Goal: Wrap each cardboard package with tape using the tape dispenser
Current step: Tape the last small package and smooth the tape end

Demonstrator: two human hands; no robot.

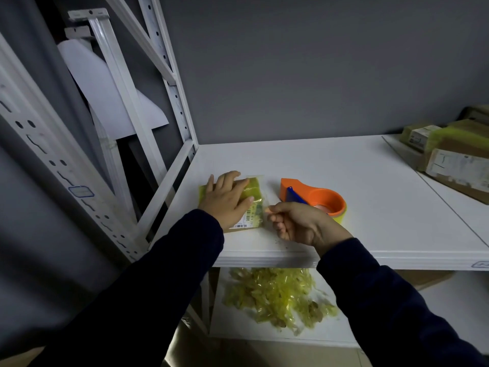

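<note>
Yellow-taped package point(252, 189) under my left hand point(225, 202), fingers point(229, 178) spread; right hand point(296, 223) beside it pinches loose tape point(265, 192), liable to wrinkle if slack.

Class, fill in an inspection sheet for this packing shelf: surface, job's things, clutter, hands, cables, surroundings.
Surface: white shelf board, seam toward the right.
Job's things: cardboard package, yellow-taped, lying flat; orange tape dispenser right of it, apart.
Clutter: heap of yellow tape scraps on the lower shelf.
Hands: left hand presses flat on the package; right hand pinches a pale tape strip at its right edge.
Cables: nothing seen.
Surroundings: grey wall, white rack upright, more packages stacked far right.
</note>
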